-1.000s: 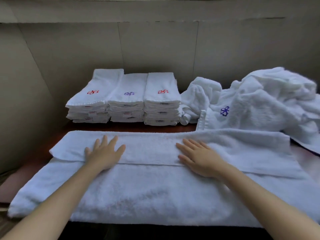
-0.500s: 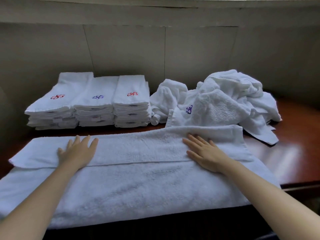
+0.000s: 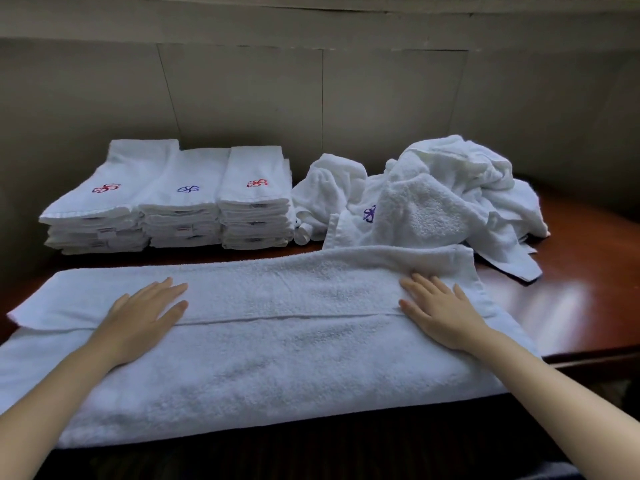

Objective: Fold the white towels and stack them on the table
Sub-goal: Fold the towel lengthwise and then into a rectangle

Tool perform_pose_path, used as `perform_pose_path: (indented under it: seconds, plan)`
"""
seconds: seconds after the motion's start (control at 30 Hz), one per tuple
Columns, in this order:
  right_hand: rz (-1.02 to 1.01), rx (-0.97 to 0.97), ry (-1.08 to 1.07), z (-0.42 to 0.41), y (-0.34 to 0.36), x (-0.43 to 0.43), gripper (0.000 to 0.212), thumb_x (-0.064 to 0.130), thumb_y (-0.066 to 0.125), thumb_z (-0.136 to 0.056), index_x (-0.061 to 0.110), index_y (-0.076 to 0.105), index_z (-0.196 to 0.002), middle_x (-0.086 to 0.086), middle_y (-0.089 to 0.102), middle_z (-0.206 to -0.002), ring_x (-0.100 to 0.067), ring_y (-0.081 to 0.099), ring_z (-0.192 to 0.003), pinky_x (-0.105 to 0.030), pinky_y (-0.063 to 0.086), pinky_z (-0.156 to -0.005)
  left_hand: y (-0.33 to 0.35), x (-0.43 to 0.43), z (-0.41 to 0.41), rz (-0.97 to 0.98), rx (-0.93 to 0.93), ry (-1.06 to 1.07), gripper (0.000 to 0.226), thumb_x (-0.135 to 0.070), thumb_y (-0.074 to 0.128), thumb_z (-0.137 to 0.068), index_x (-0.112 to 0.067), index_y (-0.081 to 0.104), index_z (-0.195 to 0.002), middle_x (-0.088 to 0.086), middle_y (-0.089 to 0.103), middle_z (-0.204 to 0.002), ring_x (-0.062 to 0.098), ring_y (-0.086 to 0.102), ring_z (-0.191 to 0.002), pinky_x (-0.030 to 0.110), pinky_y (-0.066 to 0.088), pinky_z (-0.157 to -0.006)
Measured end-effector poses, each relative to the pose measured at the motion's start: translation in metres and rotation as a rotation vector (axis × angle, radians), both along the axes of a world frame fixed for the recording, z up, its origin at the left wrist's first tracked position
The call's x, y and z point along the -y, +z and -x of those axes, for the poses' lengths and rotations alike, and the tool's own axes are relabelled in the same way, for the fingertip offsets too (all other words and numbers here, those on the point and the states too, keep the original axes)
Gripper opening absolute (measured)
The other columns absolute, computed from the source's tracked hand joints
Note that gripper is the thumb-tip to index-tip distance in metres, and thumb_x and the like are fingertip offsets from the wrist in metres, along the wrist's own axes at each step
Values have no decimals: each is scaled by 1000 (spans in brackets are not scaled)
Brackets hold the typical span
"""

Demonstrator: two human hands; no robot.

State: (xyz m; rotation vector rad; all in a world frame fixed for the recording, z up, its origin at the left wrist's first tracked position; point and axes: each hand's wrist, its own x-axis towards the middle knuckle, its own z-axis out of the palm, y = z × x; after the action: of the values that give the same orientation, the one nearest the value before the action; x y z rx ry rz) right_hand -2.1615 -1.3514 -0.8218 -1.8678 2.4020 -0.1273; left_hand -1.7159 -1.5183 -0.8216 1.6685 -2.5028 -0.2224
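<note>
Head view: your left hand and right hand lie flat, fingers straight, on the part-folded white towel along the bench near edge; it looks thick, soft, floppy, so pinch both layers at the end corners.

Bare forearms, bare left hand and right hand.

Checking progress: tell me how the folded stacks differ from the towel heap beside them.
The folded stacks lie flat in three tidy piles; the towel heap is crumpled and loose. The folded stacks show red and blue emblems; the towel heap shows one purple emblem. Both are white, on the table.
</note>
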Motion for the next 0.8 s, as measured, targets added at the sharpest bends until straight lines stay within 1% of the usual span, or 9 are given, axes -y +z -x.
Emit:
perform_pose_path:
  seconds: [0.1,0.17,0.27,0.37,0.43,0.53,0.6,0.7,0.8]
  plan:
    - [266,-141,128,-22,15,-11,39,35,49,-96,14,55,-128,-9,53,-135,-29,47,-126,-41,34,-104,11,-27,7,182,-163,-84,47,-44,40,-97,-15,58,-128,1,53,-136,20,48,-125,35,34,-102]
    - [468,-201,399,-50,22,-22,28,25,68,-84,9,68,-107,-10,67,-107,-33,63,-100,-40,49,-87,17,-59,7,160,-179,-241,64,-64,31,-91,-18,62,-124,-10,55,-127,10,50,-118,25,35,-97]
    - [401,-245,714,-105,10,-46,46,51,58,-81,20,59,-115,-3,63,-110,-24,62,-99,-33,52,-83,7,-102,-3,216,41,-495,81,-79,22,-81,-26,54,-133,-9,49,-137,11,47,-125,25,36,-102]
    - [346,-399,781,-132,-10,-56,68,55,67,-68,23,51,-126,-10,64,-116,-29,64,-99,-35,55,-82,-2,-118,-29,486,209,-623,59,-61,30,-91,-22,50,-130,10,61,-128,26,62,-112,41,53,-86]
    - [502,-380,798,-129,-11,-51,47,35,71,-71,14,65,-112,-9,69,-100,-29,68,-84,-32,57,-70,-4,-115,-54,626,111,-621,43,-42,28,-98,-15,51,-122,15,69,-109,28,70,-94,36,57,-76]
    - [616,-292,735,-113,-1,-43,29,10,49,-73,10,65,-97,-6,66,-76,-26,63,-58,-27,49,-43,-3,-103,-91,794,-3,-357,36,-16,43,-80,-3,72,-96,15,74,-85,27,69,-82,26,49,-83]
    - [582,-279,580,-107,9,-35,34,3,56,-62,13,59,-94,-3,62,-71,-26,59,-50,-26,40,-35,11,-93,-113,655,-88,3,26,-10,52,-75,-6,76,-86,11,74,-86,29,67,-82,36,52,-70]
    - [380,-222,210,-94,36,-8,20,2,65,-71,13,62,-88,-4,65,-81,-30,64,-68,-33,43,-47,40,-65,-143,257,-312,338,28,-7,64,-82,-34,68,-77,-6,70,-82,20,62,-77,29,45,-67]
    - [353,-48,24,-69,58,41,10,19,56,-90,12,57,-83,-14,65,-91,-35,61,-84,-34,38,-60,62,-23,-145,214,-657,409,24,-13,64,-86,-34,68,-75,-11,67,-78,9,58,-75,21,42,-65]
